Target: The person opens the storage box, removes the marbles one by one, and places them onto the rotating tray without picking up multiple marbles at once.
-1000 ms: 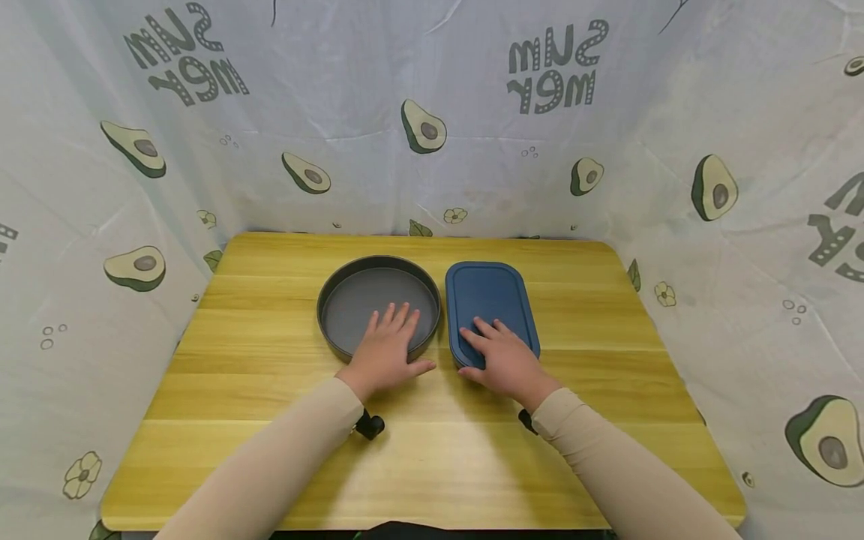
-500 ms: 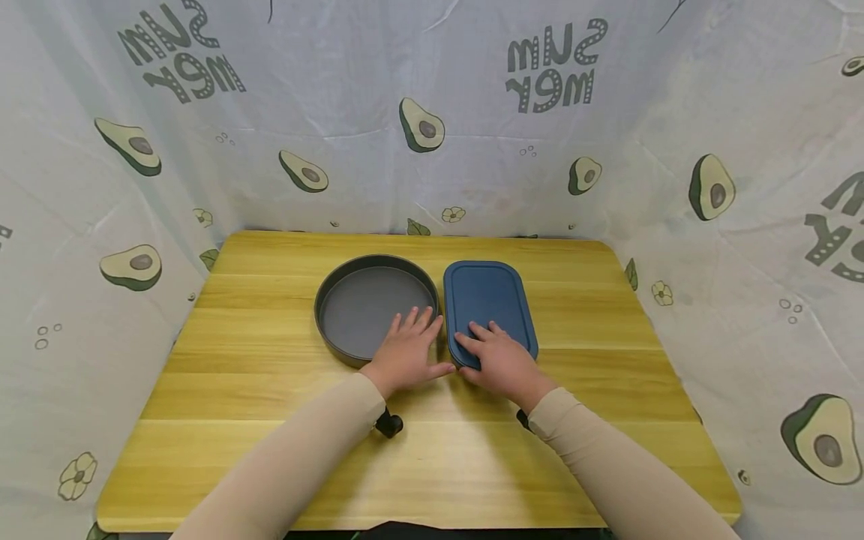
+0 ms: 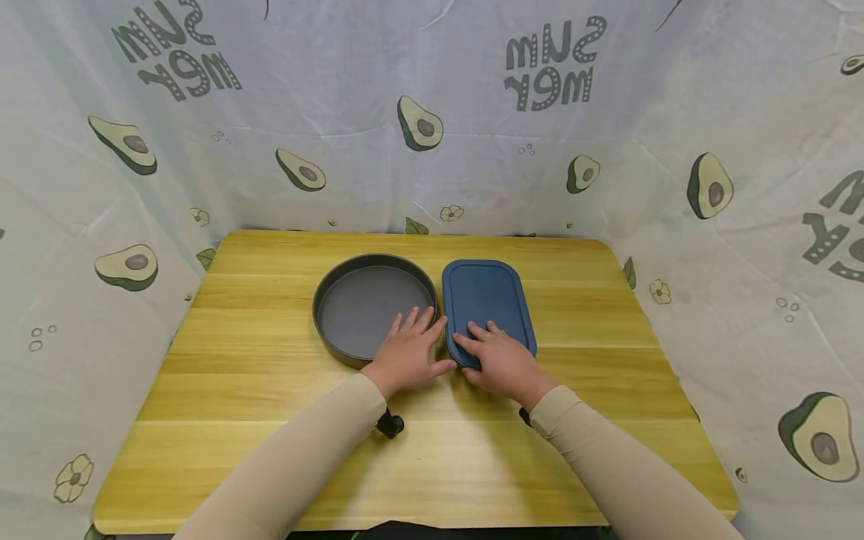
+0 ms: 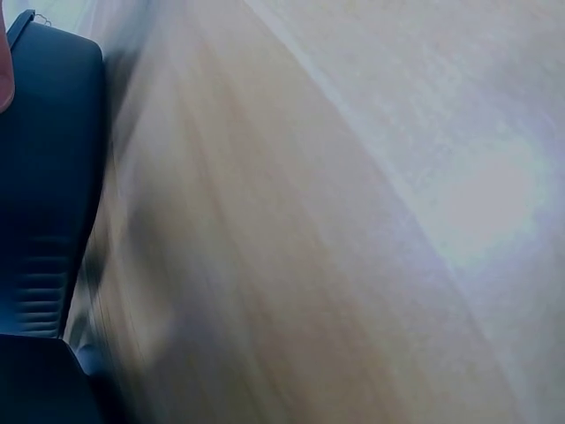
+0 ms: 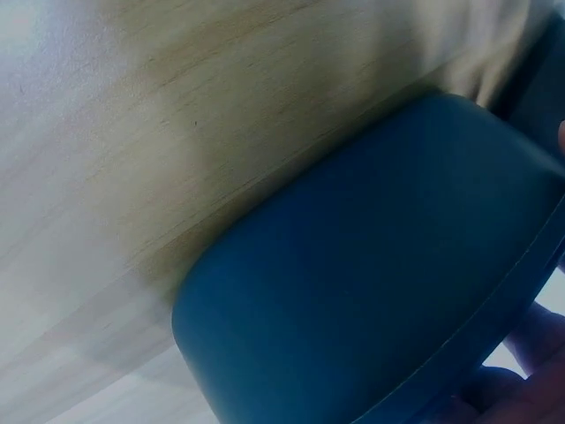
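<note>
A round dark grey baking pan (image 3: 364,304) with low walls lies on the wooden table. Just right of it sits a rectangular box with a blue lid (image 3: 487,294); its smooth side wall (image 5: 353,265) fills much of the right wrist view. My left hand (image 3: 403,352) spreads over the pan's near right rim, its thumb pointing towards the box's near left corner. Whether it touches the pan cannot be told. My right hand (image 3: 501,364) rests its fingers on the near part of the lid, thumb at the near left corner.
The wooden table (image 3: 236,337) has rounded corners. A pale curtain (image 3: 351,97) printed with avocados encloses it at the back and both sides. A small black device (image 3: 390,424) shows under my left wrist.
My left hand has moved right, from over the pan's near middle to its near right rim, closer to the box. My right hand has hardly moved. Pan and box stay put.
</note>
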Tool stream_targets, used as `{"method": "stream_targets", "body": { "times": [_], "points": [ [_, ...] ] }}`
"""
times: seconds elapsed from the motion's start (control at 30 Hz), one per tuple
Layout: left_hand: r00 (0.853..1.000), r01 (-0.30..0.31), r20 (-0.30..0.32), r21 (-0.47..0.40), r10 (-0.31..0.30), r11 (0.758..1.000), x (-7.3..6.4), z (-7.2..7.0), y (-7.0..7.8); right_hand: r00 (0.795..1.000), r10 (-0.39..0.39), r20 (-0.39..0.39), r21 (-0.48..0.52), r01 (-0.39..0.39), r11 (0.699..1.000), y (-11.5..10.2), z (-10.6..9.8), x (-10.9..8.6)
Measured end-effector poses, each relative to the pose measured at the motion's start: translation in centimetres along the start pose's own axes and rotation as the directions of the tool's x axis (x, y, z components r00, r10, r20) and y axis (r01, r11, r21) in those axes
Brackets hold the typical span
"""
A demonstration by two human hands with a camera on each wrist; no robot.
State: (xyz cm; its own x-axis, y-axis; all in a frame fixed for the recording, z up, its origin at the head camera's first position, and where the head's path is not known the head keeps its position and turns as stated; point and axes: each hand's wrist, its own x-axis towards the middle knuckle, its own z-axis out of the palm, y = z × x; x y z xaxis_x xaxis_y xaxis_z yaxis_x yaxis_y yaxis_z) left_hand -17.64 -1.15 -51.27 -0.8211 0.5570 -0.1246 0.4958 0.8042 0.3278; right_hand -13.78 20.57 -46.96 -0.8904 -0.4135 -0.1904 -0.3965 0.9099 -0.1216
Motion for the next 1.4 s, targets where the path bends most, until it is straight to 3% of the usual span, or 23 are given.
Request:
{"method": "stream_targets", "body": {
  "times": [0.73,1.4],
  "points": [
    [1.0,0.01,-0.007,-0.011,-0.01,1.0,-0.09,0.14,0.15,0.998,-0.067,-0.005,-0.057,0.067,0.996,-0.21,-0.29,-0.21],
    [1.0,0.024,-0.012,-0.023,-0.024,0.999,-0.06,0.01,0.25,0.998,-0.063,-0.023,-0.031,0.062,0.998,-0.05,-0.37,-0.23]
  ]
}}
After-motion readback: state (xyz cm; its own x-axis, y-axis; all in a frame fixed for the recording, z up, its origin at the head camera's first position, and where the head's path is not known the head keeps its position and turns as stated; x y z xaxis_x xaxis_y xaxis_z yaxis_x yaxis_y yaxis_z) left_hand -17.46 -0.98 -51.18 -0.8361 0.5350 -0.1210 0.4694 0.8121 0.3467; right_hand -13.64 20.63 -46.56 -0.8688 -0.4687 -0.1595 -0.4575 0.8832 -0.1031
